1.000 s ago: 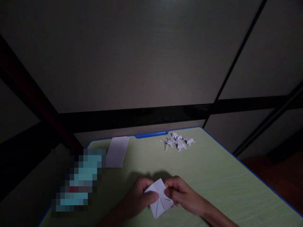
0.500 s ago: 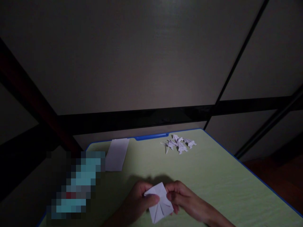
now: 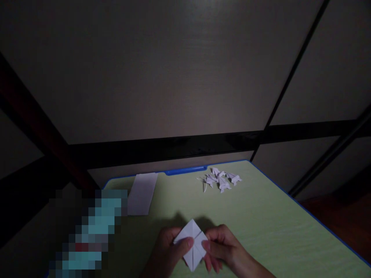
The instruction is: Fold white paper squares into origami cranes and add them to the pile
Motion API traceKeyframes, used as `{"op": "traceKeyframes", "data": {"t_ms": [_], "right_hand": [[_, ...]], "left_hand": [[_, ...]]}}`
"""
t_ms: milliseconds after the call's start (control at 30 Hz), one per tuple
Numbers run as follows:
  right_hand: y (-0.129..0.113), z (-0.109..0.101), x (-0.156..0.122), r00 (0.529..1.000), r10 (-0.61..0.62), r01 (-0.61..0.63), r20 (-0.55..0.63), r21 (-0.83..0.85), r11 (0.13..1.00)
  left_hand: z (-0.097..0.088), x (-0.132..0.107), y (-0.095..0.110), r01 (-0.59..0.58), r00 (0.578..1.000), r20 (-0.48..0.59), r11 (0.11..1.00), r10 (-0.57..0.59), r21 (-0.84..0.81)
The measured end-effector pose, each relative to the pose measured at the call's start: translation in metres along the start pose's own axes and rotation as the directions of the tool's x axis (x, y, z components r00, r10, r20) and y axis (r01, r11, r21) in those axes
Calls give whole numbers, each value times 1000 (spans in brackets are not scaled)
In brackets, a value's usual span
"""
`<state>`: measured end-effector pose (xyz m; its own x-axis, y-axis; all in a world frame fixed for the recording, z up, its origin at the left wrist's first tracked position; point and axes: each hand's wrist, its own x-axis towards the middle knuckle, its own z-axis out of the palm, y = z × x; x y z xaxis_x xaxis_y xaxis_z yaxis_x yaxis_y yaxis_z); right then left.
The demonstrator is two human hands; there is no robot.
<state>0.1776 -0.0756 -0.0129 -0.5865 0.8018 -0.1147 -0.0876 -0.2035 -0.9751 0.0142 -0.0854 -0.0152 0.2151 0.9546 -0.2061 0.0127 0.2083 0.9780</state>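
Observation:
A small white folded paper (image 3: pixel 192 228), square with crease lines running to its middle, is held up as a diamond just above the near part of the table. My left hand (image 3: pixel 171 247) grips it from the left, thumb flat on its face and fingers behind it. From the right, my right hand (image 3: pixel 224 245) pinches the paper's edge, its thumb on the front and some lower fingers showing beneath. What lies behind the paper is hidden.
Several folded white paper figures (image 3: pixel 223 183) lie together toward the table's far side. A white paper sheet (image 3: pixel 142 194) rests at the far left, beside a blurred-out teal item (image 3: pixel 100 216). The pale green table (image 3: pixel 275 216) has a blue rim; dark panels stand behind it.
The paper has turned slightly and now stands point-up between my hands. My right thumb has come onto its face near the right corner. The view has shifted a little.

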Motion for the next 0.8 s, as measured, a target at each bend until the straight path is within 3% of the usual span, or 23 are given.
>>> {"op": "traceKeyframes", "data": {"t_ms": [433, 567, 667, 800], "right_hand": [[-8, 2, -4, 998, -54, 53, 25, 46, 998], [-9, 4, -4, 996, -84, 84, -8, -10, 996], [-10, 7, -6, 978, -188, 186, -93, -28, 982], [-7, 6, -7, 941, -303, 285, -151, -129, 950]], "left_hand": [[-1, 4, -7, 6, 997, -81, 999, -9, -33], [1, 2, 2, 12, 1000, -25, 1000, -12, -20], [2, -1, 6, 27, 1000, 7, 1000, -27, -11], [3, -3, 3, 38, 989, -142, 999, -41, -26]]}}
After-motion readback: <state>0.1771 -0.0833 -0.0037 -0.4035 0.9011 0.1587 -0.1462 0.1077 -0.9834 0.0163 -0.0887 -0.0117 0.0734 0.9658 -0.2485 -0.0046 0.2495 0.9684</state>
